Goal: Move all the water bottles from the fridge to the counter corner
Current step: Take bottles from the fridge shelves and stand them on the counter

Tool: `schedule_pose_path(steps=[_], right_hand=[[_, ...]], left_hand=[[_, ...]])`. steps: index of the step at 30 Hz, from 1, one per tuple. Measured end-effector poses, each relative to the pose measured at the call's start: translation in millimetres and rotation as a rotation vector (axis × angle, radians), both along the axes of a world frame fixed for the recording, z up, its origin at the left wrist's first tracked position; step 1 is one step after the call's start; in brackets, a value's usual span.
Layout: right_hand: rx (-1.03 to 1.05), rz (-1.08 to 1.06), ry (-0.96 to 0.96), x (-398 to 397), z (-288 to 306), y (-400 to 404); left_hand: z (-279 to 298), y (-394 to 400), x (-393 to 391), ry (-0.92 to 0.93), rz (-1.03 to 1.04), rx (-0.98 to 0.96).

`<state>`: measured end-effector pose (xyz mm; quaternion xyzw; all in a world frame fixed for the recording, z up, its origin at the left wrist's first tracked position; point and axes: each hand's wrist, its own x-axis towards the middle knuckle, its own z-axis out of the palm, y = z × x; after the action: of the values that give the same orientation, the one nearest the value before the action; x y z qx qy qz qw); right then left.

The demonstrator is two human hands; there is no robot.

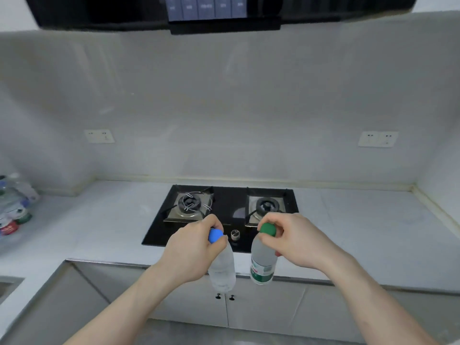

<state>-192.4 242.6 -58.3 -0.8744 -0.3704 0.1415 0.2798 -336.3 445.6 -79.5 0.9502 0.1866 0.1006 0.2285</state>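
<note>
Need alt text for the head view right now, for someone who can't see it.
A person holds two water bottles by their necks above a kitchen counter: the left hand grips a blue-capped bottle, the right hand a green-capped bottle. Behind them is a two-burner gas hob; more bottles cluster at the far left.

One head-worn wide-angle view looks forward and down from close above the pale grey bench (104,220), facing the far tiled wall (224,108) and black glass two-burner hob (224,215).
</note>
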Motion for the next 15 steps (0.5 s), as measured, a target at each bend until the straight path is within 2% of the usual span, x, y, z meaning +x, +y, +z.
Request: schedule_pose_path(steps=[5, 15], right_hand=[[0.009, 0.122, -0.045, -39.9, 0.2, 98.7], [-0.02, 0.358, -0.051, -109.7, -2.0, 259.0]], left_hand=[[1.5, 84.6, -59.6, -0.021, 0.115, 0.033], [-6.6, 203.6, -164.1, 0.0, 0.353, 0.043]])
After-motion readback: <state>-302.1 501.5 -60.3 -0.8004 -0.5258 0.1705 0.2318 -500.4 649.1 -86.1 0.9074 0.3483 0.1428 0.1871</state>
